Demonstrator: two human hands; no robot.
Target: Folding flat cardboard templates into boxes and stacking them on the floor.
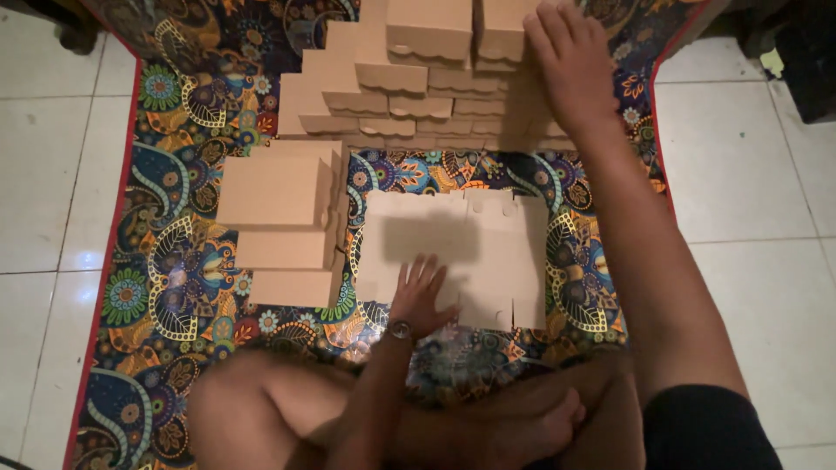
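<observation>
My left hand [420, 294], with a watch on the wrist, lies flat with fingers spread on the near edge of a stack of flat unfolded cardboard box blanks [488, 239] on the mat in front of me. My right hand [570, 61] reaches far forward, and its open palm rests on the right side of a stepped pile of folded brown cardboard boxes [409, 78] at the back. The hand grips nothing that I can see.
A second stack of folded boxes [283, 218] stands to the left of the blanks. Everything sits on a colourful patterned mat [174, 261] with a red border, laid on white floor tiles [749, 174]. My crossed legs [453, 418] fill the near edge.
</observation>
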